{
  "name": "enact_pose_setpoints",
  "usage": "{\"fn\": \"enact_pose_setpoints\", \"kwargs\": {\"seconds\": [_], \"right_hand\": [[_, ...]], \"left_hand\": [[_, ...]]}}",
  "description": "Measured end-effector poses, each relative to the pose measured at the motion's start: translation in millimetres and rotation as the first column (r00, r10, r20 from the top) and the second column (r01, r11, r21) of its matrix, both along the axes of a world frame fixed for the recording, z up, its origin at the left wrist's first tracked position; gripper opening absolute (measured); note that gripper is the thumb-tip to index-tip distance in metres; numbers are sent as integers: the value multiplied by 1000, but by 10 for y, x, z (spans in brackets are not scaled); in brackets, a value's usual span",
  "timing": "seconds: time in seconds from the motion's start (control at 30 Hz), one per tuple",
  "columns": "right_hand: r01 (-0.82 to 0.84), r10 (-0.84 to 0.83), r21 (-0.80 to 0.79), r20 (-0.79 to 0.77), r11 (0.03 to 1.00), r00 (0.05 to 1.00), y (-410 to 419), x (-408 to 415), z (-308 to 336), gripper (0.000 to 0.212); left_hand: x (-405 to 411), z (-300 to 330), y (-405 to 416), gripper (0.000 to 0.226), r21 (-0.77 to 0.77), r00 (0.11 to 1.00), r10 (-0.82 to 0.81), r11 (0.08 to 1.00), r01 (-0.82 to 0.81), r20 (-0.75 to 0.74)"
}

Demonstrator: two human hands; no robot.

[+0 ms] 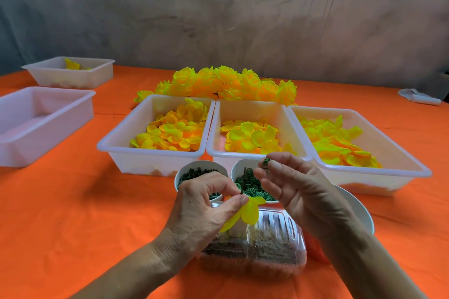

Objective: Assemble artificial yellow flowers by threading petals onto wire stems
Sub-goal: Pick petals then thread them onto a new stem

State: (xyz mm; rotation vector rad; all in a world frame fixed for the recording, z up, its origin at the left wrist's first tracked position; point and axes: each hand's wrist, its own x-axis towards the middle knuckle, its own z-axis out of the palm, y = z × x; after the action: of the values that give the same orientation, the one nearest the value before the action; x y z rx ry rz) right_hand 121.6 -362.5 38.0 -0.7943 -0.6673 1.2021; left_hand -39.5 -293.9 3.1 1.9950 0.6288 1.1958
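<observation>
My left hand (206, 206) pinches a thin dark wire stem (243, 181) with a yellow petal (245, 213) hanging from it, just above a clear plastic box (274, 245). My right hand (298, 192) pinches a small green ring piece (266, 164) between thumb and fingertip, a little right of and above the stem's tip. Behind the hands stand two white cups, one with dark green pieces (194, 175) and one with green rings (252, 189). Three white trays hold loose yellow petals: left (155, 153), middle (218, 150), right (364, 170).
A heap of finished yellow flowers (228, 85) lies behind the trays on the orange tablecloth (85, 213). Two more white trays sit at the left, the near one (43, 126) bare, the far one (70, 73) with a few petals. A white bowl (359, 211) peeks out behind my right wrist.
</observation>
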Motion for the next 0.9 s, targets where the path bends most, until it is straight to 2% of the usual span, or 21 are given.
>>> {"fn": "enact_pose_setpoints", "kwargs": {"seconds": [0.1, 0.23, 0.4, 0.57, 0.9], "right_hand": [[18, -21, 54, 57, 998, 998, -29, -96, -7, 49], [76, -90, 126, 110, 989, 990, -44, -200, -17, 43], [209, -237, 143, 216, 967, 947, -38, -294, -38, 49], [231, -267, 173, 228, 957, 936, -48, -381, -6, 25], [264, -312, 204, 256, 943, 915, -49, -468, -31, 28]], "left_hand": [[-8, 9, -1, 18, -12, 1000, 2, 1000, -2, 7], [-5, 7, -13, 16, -25, 1000, -11, 1000, 11, 6], [-17, 1, -8, 17, -23, 999, -37, 999, 37, -1], [-20, 5, -16, 13, -53, 998, -55, 997, 54, -6], [-24, 27, -37, 14, -27, 1000, -21, 999, 21, -4]]}}
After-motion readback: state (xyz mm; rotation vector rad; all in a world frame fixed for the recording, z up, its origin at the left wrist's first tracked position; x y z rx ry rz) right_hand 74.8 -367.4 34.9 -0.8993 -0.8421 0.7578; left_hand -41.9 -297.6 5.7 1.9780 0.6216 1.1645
